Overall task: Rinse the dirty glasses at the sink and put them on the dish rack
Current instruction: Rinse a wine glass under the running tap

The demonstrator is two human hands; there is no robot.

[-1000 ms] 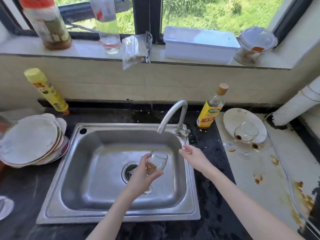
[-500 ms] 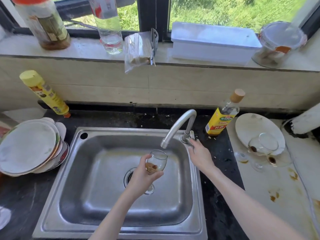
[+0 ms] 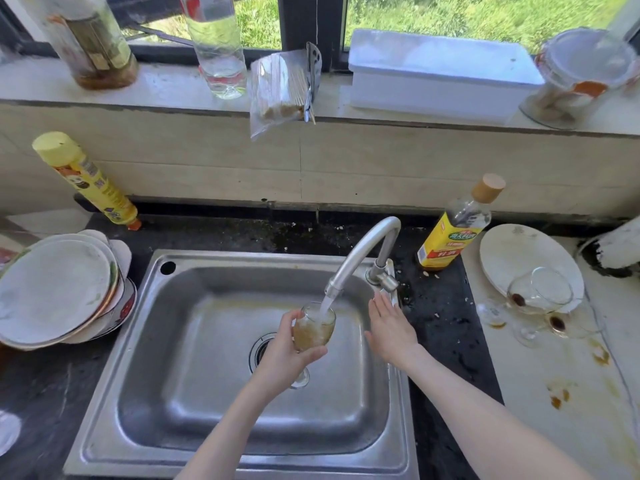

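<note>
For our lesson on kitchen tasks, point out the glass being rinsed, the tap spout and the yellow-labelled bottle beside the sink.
glass being rinsed [image 3: 313, 332], head view, on the bowl with brownish water
tap spout [image 3: 360, 252], head view, on the curved metal pipe
yellow-labelled bottle [image 3: 448, 242], head view, on its yellow label

Two bare forearms, no sleeves in view up to the frame's lower edge; left hand [image 3: 282, 355] and right hand [image 3: 389, 329] ungloved; no rings, watch or bands visible; fingernails short, unpainted as far as visible
</note>
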